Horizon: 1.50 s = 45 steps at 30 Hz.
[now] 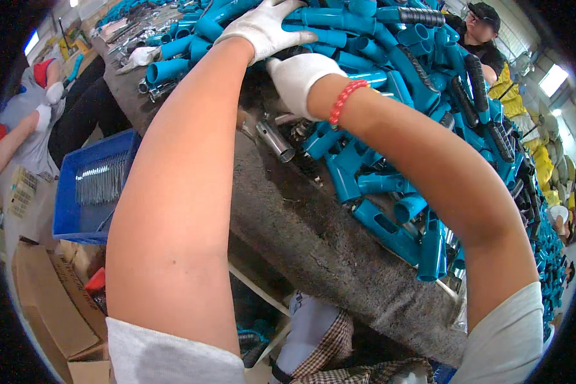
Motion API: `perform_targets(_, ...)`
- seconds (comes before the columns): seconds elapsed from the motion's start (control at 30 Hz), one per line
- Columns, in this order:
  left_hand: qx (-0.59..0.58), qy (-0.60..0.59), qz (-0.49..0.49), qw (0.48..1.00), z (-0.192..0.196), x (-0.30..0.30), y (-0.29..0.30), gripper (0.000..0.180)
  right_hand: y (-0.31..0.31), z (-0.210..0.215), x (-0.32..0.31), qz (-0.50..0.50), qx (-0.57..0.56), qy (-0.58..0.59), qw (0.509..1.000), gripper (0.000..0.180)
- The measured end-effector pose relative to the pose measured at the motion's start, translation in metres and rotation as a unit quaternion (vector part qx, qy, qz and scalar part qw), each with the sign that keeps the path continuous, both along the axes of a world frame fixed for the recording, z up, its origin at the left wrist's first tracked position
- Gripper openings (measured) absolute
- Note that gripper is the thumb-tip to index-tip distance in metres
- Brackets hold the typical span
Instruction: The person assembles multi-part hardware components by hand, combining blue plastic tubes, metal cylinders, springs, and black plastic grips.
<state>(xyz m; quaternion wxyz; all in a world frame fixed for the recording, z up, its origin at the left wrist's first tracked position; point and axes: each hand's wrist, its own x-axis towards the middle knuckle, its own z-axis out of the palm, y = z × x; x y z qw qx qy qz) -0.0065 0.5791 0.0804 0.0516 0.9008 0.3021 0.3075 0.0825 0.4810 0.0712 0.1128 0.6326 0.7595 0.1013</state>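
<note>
A large heap of teal plastic tool housings (352, 160), some with black ribbed grips, lies before me. My left hand (262, 29), in a white glove, rests on the heap with its fingers spread. Just nearer and to the right, my right hand (303, 83), also gloved, reaches in among the housings; its fingers are mostly hidden, so I cannot see whether they hold anything. A red bead bracelet (347, 99) circles the right wrist. Below that hand a shiny metal tube (275, 139) lies at the heap's edge.
Grey matting (288, 237) covers the table, with metal parts (131, 35) at its far left. Left of the table are a blue crate (61, 205) of thin metal rods and a cardboard box (51, 301). One person (29, 115) works at left, another (483, 41) stands behind the heap.
</note>
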Motion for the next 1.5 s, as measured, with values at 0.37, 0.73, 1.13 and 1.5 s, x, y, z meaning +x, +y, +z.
perform_targets(0.37, -0.002, 0.02, 0.018, 1.0, -0.003, 0.004, 0.007, 0.081, 0.008, -0.007, 0.006, -0.046, 0.021, 0.13, 0.99, 0.058)
perform_targets(0.73, -0.019, 0.016, 0.017, 1.0, -0.002, 0.011, 0.016, 0.083, 0.008, 0.036, 0.071, 0.02, 0.009, 0.326, 0.945, 0.02)
perform_targets(1.13, 0.063, 0.032, 0.05, 0.996, -0.014, 0.004, 0.02, 0.083, -0.182, 0.09, 0.152, 0.066, -0.011, 0.623, 0.779, 0.041)
perform_targets(1.5, 0.05, 0.222, 0.184, 0.956, 0.029, 0.024, -0.059, 0.07, -0.436, 0.1, 0.148, -0.202, 0.076, 0.802, 0.558, 0.036)
